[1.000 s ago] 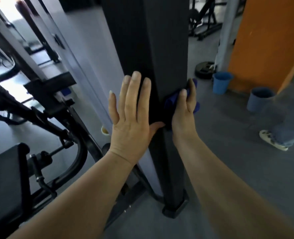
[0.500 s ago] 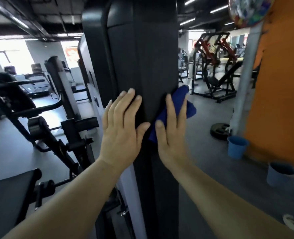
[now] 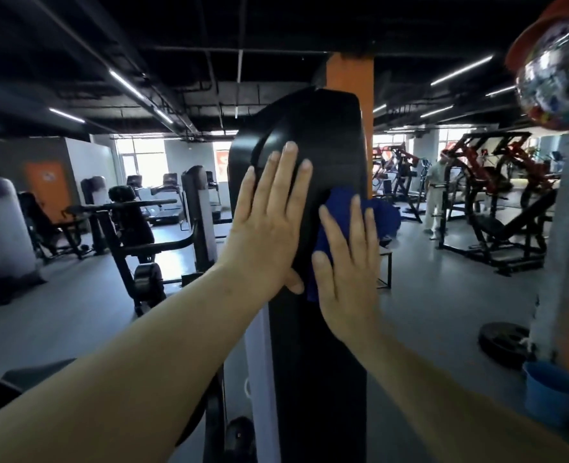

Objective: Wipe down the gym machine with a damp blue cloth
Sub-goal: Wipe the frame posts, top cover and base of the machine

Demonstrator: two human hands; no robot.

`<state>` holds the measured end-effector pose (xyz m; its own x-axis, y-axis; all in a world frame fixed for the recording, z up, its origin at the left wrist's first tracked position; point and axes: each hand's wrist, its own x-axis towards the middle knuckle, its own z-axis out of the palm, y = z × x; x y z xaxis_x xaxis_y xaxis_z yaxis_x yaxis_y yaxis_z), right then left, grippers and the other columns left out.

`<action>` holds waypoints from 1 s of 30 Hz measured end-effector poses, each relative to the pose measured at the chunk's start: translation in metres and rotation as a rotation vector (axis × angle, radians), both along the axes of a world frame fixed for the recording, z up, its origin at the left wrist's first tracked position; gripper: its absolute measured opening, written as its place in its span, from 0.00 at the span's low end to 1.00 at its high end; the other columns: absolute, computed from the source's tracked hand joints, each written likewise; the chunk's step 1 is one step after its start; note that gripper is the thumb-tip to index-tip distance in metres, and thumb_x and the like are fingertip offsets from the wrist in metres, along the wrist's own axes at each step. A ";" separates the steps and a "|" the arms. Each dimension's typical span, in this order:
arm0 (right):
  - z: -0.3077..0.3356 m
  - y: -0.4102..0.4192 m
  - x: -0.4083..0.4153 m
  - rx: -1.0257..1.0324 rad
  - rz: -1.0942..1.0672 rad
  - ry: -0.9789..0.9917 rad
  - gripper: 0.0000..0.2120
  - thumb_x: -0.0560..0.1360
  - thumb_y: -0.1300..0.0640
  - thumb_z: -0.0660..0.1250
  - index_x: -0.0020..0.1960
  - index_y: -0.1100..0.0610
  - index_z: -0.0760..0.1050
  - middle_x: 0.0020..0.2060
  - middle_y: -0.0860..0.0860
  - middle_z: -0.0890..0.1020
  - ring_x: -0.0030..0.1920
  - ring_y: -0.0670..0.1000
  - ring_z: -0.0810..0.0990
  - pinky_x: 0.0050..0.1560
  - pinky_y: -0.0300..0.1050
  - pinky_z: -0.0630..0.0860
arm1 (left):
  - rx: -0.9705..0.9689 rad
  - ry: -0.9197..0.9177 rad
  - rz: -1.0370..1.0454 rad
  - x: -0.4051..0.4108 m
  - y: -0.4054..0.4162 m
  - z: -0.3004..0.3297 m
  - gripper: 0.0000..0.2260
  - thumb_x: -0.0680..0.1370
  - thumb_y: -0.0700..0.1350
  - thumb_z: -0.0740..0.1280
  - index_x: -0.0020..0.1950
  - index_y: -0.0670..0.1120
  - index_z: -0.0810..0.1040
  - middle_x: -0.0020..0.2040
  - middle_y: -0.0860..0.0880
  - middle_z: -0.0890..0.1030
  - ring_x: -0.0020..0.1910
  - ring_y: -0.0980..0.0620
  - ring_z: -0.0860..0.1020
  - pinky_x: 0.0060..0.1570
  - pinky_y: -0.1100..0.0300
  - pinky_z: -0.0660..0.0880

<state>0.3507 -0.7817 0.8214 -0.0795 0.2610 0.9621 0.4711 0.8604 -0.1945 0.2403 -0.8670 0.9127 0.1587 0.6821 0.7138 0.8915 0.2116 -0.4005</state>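
Blue cloth (image 3: 339,213) sits pinned under my flat right hand (image 3: 349,262) against the black upright cover (image 3: 326,145) of the gym machine, at about 3 o'clock from my left hand (image 3: 266,225), which lies spread and empty on the panel, I judge for bracing. Cover's long axis runs 12 to 6; the cloth bunches toward 1.

both arms reach forward, left hand (image 3: 267,225) and right hand (image 3: 349,262) raised with fingers straight, palms away.
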 end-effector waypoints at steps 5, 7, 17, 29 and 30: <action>0.086 0.010 -0.001 -0.042 0.105 0.132 0.27 0.84 0.53 0.54 0.80 0.48 0.49 0.80 0.51 0.51 0.79 0.51 0.46 0.78 0.48 0.46 | 0.002 -0.013 -0.082 -0.005 -0.004 0.009 0.69 0.53 0.70 0.76 0.78 0.39 0.40 0.78 0.37 0.42 0.78 0.40 0.46 0.76 0.44 0.43; 0.080 0.009 -0.001 -0.019 0.130 0.168 0.28 0.83 0.54 0.55 0.80 0.52 0.48 0.79 0.53 0.55 0.79 0.53 0.51 0.78 0.54 0.52 | 0.156 -0.025 -0.242 -0.007 -0.003 0.024 0.56 0.54 0.64 0.80 0.74 0.41 0.65 0.72 0.39 0.65 0.71 0.42 0.65 0.71 0.47 0.60; 0.124 0.020 0.009 -0.002 0.204 0.119 0.21 0.84 0.49 0.50 0.75 0.49 0.64 0.78 0.50 0.57 0.78 0.48 0.52 0.77 0.47 0.51 | -0.060 -0.021 -0.038 0.016 0.007 0.083 0.64 0.63 0.61 0.79 0.78 0.40 0.35 0.79 0.42 0.39 0.79 0.44 0.42 0.77 0.51 0.41; 0.174 0.066 0.029 -0.266 0.692 0.087 0.22 0.83 0.53 0.54 0.75 0.55 0.63 0.76 0.49 0.62 0.77 0.46 0.55 0.78 0.50 0.52 | 0.024 -0.129 0.342 0.078 0.018 0.095 0.46 0.66 0.66 0.73 0.71 0.40 0.60 0.69 0.42 0.68 0.65 0.44 0.72 0.61 0.53 0.71; 0.168 0.065 0.030 -0.200 0.673 0.055 0.23 0.81 0.52 0.53 0.75 0.56 0.64 0.76 0.50 0.63 0.77 0.48 0.55 0.78 0.51 0.52 | 0.033 -0.158 0.356 0.082 0.019 0.096 0.45 0.66 0.67 0.72 0.70 0.40 0.61 0.67 0.43 0.69 0.64 0.45 0.73 0.60 0.53 0.72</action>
<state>0.3803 -0.7168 0.9899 -0.2384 0.3444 0.9080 -0.1661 0.9068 -0.3875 0.3222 -0.8484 1.0084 -0.1973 0.6508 0.7331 0.8100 0.5295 -0.2521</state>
